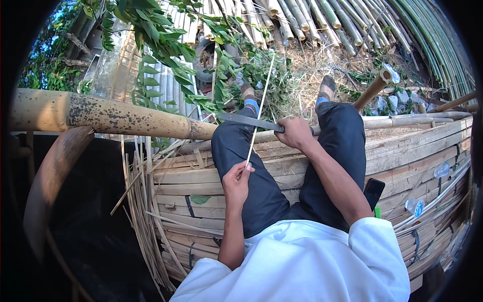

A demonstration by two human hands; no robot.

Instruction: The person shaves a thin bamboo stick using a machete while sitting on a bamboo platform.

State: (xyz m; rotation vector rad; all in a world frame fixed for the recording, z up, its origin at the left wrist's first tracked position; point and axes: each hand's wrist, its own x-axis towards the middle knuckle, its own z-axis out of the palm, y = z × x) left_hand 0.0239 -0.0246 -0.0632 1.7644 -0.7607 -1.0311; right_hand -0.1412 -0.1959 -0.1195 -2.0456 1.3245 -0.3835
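My left hand (pixel 236 182) pinches the lower end of a thin, pale bamboo strip (pixel 264 93) between thumb and fingers. The strip slants up and away past my knees, its far end in the air above the ground. In my right hand (pixel 296 134) is the dark handle of a long knife (pixel 246 120), held above the gap between my thighs. Its grey blade points left and crosses the strip above my left hand; whether the edge bites into the strip, I cannot tell. Both hands are closed.
I sit on stacked bamboo slats (pixel 176 189). A thick bamboo pole (pixel 131 116) runs in from the left to my knee. Thin strips (pixel 153 226) hang at left. A phone (pixel 373 191) and a plastic cup (pixel 414 207) lie at right. Leafy branches (pixel 151 32) overhang; bamboo poles (pixel 329 20) lie beyond.
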